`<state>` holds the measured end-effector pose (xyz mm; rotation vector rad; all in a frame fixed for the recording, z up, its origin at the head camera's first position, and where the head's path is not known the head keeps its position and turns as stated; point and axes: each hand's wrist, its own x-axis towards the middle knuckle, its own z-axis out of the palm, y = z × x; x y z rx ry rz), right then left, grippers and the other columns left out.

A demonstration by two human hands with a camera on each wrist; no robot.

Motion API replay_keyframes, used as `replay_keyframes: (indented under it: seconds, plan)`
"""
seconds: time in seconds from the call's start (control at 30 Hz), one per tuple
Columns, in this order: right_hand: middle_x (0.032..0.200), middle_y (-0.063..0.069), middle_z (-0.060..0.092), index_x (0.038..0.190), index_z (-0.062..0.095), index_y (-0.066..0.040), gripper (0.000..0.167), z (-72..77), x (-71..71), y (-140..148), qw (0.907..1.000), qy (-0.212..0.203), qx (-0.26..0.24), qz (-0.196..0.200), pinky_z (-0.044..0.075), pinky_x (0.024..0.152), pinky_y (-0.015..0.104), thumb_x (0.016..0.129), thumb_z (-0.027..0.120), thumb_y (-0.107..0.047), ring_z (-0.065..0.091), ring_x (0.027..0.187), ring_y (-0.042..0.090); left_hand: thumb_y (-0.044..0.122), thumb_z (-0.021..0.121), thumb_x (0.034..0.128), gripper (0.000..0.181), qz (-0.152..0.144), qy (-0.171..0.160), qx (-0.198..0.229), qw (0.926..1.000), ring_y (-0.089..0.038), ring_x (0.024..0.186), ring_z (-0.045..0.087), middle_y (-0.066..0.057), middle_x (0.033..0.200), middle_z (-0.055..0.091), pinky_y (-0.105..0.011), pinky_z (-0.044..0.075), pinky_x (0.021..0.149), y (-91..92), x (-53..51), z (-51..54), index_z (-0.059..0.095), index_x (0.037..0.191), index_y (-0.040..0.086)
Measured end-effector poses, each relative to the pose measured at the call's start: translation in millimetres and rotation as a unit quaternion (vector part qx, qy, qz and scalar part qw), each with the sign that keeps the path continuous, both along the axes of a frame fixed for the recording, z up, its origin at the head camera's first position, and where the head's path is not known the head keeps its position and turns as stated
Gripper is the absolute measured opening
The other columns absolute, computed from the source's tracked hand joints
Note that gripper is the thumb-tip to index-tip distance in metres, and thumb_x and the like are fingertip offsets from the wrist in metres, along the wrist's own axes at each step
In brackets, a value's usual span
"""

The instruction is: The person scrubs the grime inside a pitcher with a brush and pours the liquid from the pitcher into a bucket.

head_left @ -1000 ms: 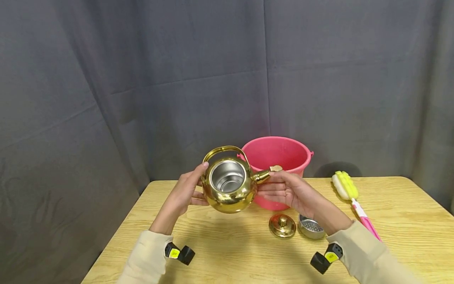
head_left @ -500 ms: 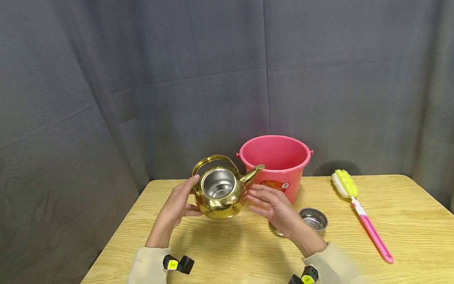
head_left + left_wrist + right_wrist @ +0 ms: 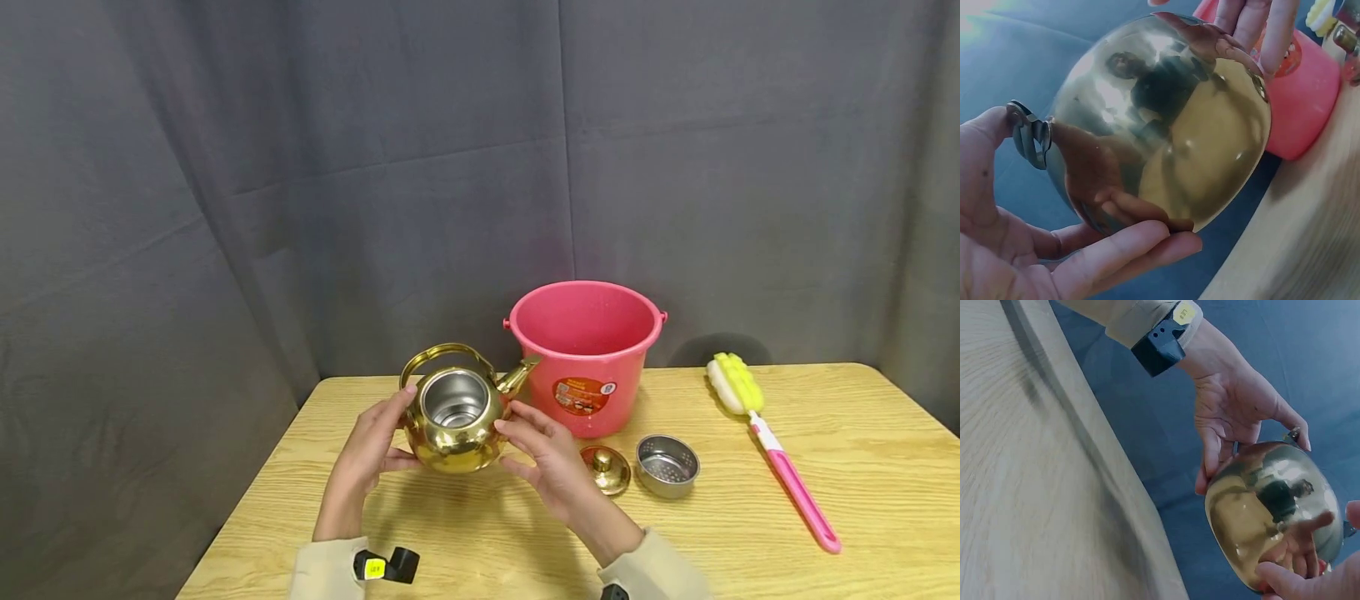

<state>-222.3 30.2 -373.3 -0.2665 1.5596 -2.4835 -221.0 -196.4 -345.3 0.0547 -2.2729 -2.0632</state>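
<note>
A shiny gold teapot [image 3: 453, 448] with a raised loop handle hangs above the table, lidless, its steel inside facing me. My left hand [image 3: 369, 446] holds its left side, thumb by the handle's root and fingers beneath the body, as the left wrist view of the teapot [image 3: 1166, 137] confirms. Fingers of my right hand [image 3: 551, 462] grip the right side below the spout. In the right wrist view, the left hand [image 3: 1232, 403] and right hand [image 3: 1310, 584] flank the teapot [image 3: 1241, 519]. A gold lid [image 3: 604, 468] and a perforated steel strainer [image 3: 667, 477] lie right of the hands.
Behind the teapot stands a pink bucket [image 3: 626, 392] with an orange label. At the right lies a pink-handled brush [image 3: 795, 487] with a yellow and white sponge head. A grey curtain [image 3: 420, 208] hangs behind the wooden table [image 3: 750, 542].
The teapot has moved left and slightly down, away from the bucket. My right hand has shifted from the spout to the teapot's right side, uncovering the strainer and brush handle.
</note>
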Motion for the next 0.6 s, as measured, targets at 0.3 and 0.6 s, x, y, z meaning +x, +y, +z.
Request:
replay_keyframes:
  seconds: [0.3,0.6]
  plan:
    - [0.141,0.023,0.04,0.144,0.034,0.008,0.066,-13.6,-7.2,-9,0.9992,-0.032,-0.017,-0.02,0.05,0.089,0.042,0.088,0.066,-0.007,0.052,0.106,0.02,0.051,0.054,0.0954,0.057,0.006,-0.021,-0.009,0.9997,-0.041,0.07,0.065,-0.023,0.106,0.048,-0.049,0.056,0.064,2.4,-5.5,-15.9,0.048,0.105,-0.005]
    - [0.146,0.026,0.033,0.145,0.031,0.009,0.066,-25.9,-14.2,-9,0.999,-0.043,-0.005,0.009,0.045,0.095,0.05,0.09,0.064,-0.005,0.048,0.117,0.027,0.05,0.051,0.0961,0.058,-0.001,-0.048,-0.012,0.9988,-0.043,0.07,0.064,-0.024,0.107,0.047,-0.043,0.057,0.058,-1.1,-11.0,-29.1,0.048,0.112,-0.005]
